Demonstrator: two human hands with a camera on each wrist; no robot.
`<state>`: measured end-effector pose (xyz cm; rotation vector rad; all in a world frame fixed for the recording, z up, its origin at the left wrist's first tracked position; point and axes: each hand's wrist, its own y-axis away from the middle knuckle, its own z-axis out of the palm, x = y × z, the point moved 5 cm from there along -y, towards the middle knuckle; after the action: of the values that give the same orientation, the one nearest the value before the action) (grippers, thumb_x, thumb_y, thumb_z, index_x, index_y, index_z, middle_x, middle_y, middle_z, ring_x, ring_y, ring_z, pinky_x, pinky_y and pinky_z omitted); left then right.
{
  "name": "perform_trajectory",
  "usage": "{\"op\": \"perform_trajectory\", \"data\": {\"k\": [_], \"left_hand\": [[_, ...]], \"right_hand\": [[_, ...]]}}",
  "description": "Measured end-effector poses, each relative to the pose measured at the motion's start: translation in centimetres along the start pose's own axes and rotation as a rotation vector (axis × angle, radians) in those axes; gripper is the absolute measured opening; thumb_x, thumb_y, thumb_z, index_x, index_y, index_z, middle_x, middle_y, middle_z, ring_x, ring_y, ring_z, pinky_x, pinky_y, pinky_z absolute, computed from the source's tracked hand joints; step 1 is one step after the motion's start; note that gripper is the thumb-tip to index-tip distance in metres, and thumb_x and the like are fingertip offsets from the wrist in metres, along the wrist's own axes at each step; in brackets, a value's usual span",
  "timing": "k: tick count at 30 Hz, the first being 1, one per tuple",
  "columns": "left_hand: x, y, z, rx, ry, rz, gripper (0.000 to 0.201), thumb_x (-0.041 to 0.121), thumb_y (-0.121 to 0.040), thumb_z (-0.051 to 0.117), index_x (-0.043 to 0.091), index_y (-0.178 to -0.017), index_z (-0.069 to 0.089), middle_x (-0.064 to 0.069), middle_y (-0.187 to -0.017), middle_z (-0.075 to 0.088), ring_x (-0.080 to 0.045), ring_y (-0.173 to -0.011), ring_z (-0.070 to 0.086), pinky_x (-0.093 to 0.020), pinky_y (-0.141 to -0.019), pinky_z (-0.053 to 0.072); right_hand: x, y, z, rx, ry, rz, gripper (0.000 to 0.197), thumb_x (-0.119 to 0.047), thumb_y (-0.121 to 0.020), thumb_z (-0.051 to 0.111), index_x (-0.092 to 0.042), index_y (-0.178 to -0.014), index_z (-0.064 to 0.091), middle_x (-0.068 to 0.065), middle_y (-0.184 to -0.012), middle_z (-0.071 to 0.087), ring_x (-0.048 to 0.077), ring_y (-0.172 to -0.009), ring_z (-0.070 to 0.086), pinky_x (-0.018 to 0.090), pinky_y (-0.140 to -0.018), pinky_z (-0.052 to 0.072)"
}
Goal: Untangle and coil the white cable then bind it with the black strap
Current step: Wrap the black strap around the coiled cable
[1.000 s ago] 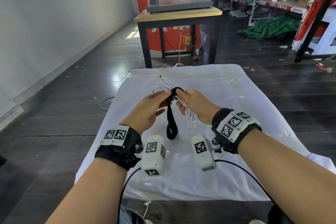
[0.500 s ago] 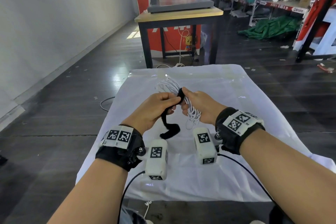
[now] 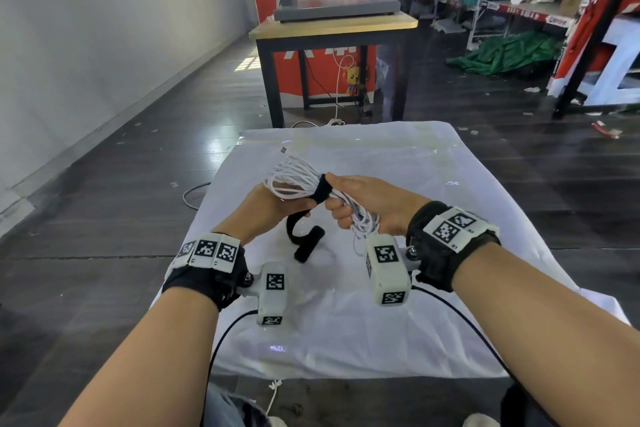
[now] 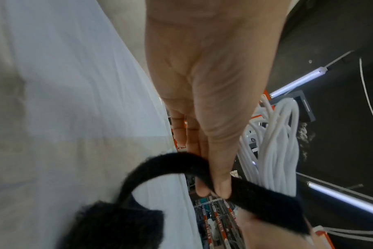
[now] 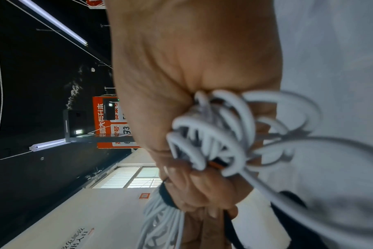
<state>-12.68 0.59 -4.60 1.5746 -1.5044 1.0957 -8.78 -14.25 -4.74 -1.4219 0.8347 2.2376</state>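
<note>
right hand (image 3: 374, 204) grips coiled white cable (image 3: 294, 177), left hand (image 3: 266, 208) pinches black strap (image 3: 320, 189)

Fuzzy matt strap (image 4: 266, 200) — smooth glossy cable (image 3: 294, 177), creased cloth (image 3: 346, 322)

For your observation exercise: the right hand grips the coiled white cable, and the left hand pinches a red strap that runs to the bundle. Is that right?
Not quite: the strap is black, not red, as the left wrist view shows. The rest holds: the right hand grips the coiled white cable, and the left hand pinches the strap that runs to the bundle.
</note>
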Motion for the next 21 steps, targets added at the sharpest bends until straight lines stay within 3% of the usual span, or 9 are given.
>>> {"op": "perform_trajectory", "data": {"k": [4,7,9,11,14,16,17,19,21], "left_hand": [[0.3,0.1,0.0,-0.046,0.053,0.026,0.023,0.004,-0.082,0.071,0.017,-0.101,0.067,0.005,-0.09,0.071,-0.006,-0.082,0.065,-0.018,-0.075,0.052],[-0.1,-0.3,-0.4,-0.023,-0.015,-0.002,0.023,0.004,-0.079,0.073,0.023,-0.09,0.066,0.013,-0.081,0.067,0.004,-0.074,0.059,-0.011,-0.069,0.047],[-0.4,-0.2,-0.5,-0.04,-0.097,-0.016,0.021,0.005,-0.078,0.073,0.022,-0.086,0.065,0.011,-0.077,0.063,0.005,-0.068,0.055,-0.014,-0.067,0.045],[-0.7,-0.2,-1.0,-0.028,-0.224,-0.007,0.019,0.002,-0.082,0.07,0.016,-0.094,0.066,0.006,-0.082,0.062,0.006,-0.069,0.055,-0.01,-0.065,0.043],[-1.1,0.2,-3.0,0.051,-0.352,0.003,0.019,-0.002,-0.093,0.051,0.013,-0.102,0.058,0.0,-0.088,0.054,-0.015,-0.091,0.053,-0.012,-0.063,0.046],[-0.4,0.0,-3.3,0.02,-0.453,0.141,0.027,-0.005,-0.089,0.056,0.019,-0.099,0.062,0.002,-0.089,0.054,-0.021,-0.085,0.056,-0.024,-0.07,0.048],[-0.1,0.0,-3.1,-0.013,-0.515,0.179,0.03,-0.004,-0.086,0.061,0.023,-0.099,0.067,0.002,-0.09,0.053,-0.015,-0.082,0.056,-0.024,-0.072,0.046],[0.4,0.1,-3.0,-0.031,-0.661,0.199,0.035,0.003,-0.085,0.066,0.031,-0.103,0.071,-0.001,-0.088,0.055,-0.007,-0.072,0.051,-0.016,-0.067,0.04],[1.2,0.2,-3.0,-0.012,-0.728,0.242,0.036,0.001,-0.083,0.066,0.029,-0.104,0.073,0.0,-0.089,0.069,-0.005,-0.07,0.055,-0.006,-0.066,0.038]], "right_hand": [[0.0,0.1,0.1,-0.019,-0.01,0.02,0.033,-0.032,-0.101,0.042,-0.011,-0.075,0.045,-0.001,-0.056,0.043,0.007,-0.042,0.034,0.015,-0.039,0.032],[-0.1,0.1,0.3,-0.019,0.024,0.011,0.035,-0.031,-0.101,0.041,-0.011,-0.073,0.045,-0.001,-0.056,0.042,0.006,-0.042,0.034,0.015,-0.039,0.032],[-0.1,0.3,0.5,-0.033,0.057,0.001,0.03,-0.029,-0.102,0.041,-0.011,-0.078,0.044,-0.001,-0.057,0.042,0.007,-0.043,0.034,0.015,-0.04,0.032],[-0.1,0.5,0.7,-0.066,0.106,0.003,0.024,-0.026,-0.102,0.041,-0.013,-0.082,0.041,-0.001,-0.058,0.043,0.008,-0.044,0.034,0.016,-0.04,0.032],[0.2,1.0,1.1,-0.101,0.273,0.037,0.023,-0.024,-0.101,0.043,-0.014,-0.081,0.037,0.0,-0.058,0.045,0.009,-0.044,0.035,0.016,-0.04,0.033],[0.1,1.2,1.3,-0.097,0.382,0.037,0.022,-0.025,-0.1,0.044,-0.013,-0.083,0.037,0.002,-0.06,0.045,0.009,-0.044,0.036,0.017,-0.041,0.034],[0.1,1.2,1.3,-0.093,0.424,0.036,0.022,-0.025,-0.1,0.044,-0.012,-0.084,0.038,0.003,-0.062,0.045,0.009,-0.044,0.037,0.018,-0.042,0.035],[0.0,1.3,1.3,-0.091,0.497,0.044,0.022,-0.025,-0.1,0.045,-0.011,-0.084,0.039,0.005,-0.065,0.046,0.011,-0.046,0.037,0.019,-0.043,0.034],[0.0,1.3,1.3,-0.092,0.567,0.056,0.022,-0.025,-0.1,0.046,-0.011,-0.084,0.04,0.006,-0.065,0.048,0.011,-0.045,0.038,0.02,-0.044,0.034]]}}
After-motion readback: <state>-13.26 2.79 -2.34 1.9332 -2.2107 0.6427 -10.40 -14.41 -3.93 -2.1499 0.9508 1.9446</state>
